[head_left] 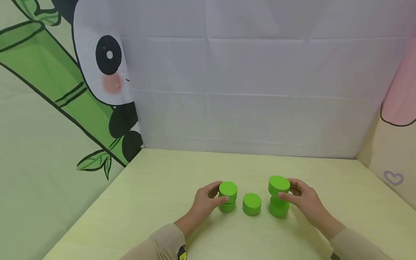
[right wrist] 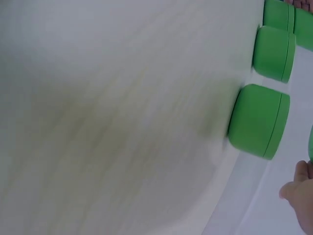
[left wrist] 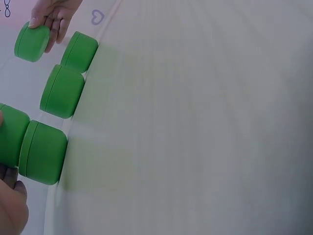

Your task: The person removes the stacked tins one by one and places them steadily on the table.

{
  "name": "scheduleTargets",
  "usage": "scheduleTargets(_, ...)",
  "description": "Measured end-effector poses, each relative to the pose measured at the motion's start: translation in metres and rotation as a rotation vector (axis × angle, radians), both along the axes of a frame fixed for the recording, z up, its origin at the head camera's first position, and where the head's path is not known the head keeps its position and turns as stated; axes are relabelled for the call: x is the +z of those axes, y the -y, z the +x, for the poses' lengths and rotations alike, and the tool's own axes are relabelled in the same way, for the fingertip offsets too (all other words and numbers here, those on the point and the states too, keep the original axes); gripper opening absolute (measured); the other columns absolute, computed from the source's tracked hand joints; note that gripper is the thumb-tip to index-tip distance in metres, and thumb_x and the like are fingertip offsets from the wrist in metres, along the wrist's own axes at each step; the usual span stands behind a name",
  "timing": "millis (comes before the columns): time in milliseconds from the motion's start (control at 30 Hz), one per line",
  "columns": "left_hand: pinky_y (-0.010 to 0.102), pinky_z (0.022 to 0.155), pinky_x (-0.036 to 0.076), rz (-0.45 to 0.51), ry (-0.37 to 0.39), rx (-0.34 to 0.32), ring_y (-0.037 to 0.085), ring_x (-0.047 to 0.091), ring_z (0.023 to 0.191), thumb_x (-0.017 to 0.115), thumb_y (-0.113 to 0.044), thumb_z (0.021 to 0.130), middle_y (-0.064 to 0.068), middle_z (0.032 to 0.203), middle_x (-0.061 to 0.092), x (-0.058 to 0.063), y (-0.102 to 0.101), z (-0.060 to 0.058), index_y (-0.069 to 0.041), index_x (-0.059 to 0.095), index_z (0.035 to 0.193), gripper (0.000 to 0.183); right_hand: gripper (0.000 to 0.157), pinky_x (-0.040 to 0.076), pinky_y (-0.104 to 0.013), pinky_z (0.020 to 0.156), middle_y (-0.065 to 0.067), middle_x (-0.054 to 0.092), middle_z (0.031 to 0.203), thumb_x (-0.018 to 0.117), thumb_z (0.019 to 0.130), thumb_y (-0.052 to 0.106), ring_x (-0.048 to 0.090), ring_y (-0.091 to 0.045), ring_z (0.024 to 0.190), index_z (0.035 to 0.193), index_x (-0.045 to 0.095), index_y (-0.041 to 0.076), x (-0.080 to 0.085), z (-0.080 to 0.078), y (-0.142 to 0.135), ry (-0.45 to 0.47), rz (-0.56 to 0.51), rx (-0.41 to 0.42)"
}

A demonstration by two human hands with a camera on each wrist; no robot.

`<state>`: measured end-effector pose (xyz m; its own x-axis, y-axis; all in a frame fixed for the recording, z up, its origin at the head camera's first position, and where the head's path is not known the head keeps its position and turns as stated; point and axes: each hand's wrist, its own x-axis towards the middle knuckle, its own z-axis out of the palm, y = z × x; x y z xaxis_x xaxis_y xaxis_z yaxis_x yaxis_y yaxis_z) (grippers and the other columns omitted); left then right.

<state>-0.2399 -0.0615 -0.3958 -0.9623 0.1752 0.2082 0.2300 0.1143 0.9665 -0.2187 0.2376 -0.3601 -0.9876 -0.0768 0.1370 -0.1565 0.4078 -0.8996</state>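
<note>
Upper right tub point(head_left: 279, 185), round and green, is up in the air, right above the lower right tub point(head_left: 278, 209); left-wrist view shows a clear gap and some offset between them. Right hand point(head_left: 304, 198) pinches it from the side, thumb at the near edge, fingers behind. Left hand point(head_left: 206, 199) has the upper left tub point(head_left: 228, 191) between thumb and fingers; that one sits on the lower left tub point(head_left: 227, 207), looks touching.

Handling, my judgement: keep the raised tub level and centred over the one below, straight up-and-down moves only, thumb clear of the bottom edge so it can't get trapped. Left grip light and steady; a sideways push could knock its stack.

Around: middle tub point(head_left: 251, 204) stands alone between the two pairs, apart from both, near enough for a careless sideways swing to clip it. Nothing else seen between the hands. From where I stand, beige sleeves point(head_left: 165, 241) come in over the near side of the pale yellow counter point(head_left: 146, 195). Behind, creased white backdrop point(head_left: 240, 90); panda picture point(head_left: 89, 47) on the left, heart outline point(head_left: 393, 178) on the right wall, all well away from the tubs.
</note>
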Motion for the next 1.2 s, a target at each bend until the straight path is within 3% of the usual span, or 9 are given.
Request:
scheduleTargets(300,0.042,0.108,0.034,-0.017,-0.003,0.004,0.029,0.05,0.122,0.074,-0.012,0.078,0.014,0.126,0.058,0.0,0.0,-0.001,-0.002,0.053,0.128,0.055,0.059,0.048,-0.012,0.079,-0.013,0.058,0.12,0.069,0.083,0.027,0.055,0.009,0.092,0.129,0.045,-0.002,-0.004,0.005,-0.018,-0.015,0.039,-0.047)
scheduleTargets(1200,0.041,0.107,0.036,-0.02,0.005,0.005,0.028,0.049,0.123,0.074,-0.011,0.078,0.013,0.127,0.057,-0.003,-0.002,-0.004,-0.003,0.052,0.129,0.056,0.066,0.045,-0.01,0.077,-0.017,0.057,0.122,0.068,0.083,0.034,0.052,0.013,0.087,0.13,0.042,-0.004,-0.015,0.01,-0.049,0.076,0.131,-0.085)
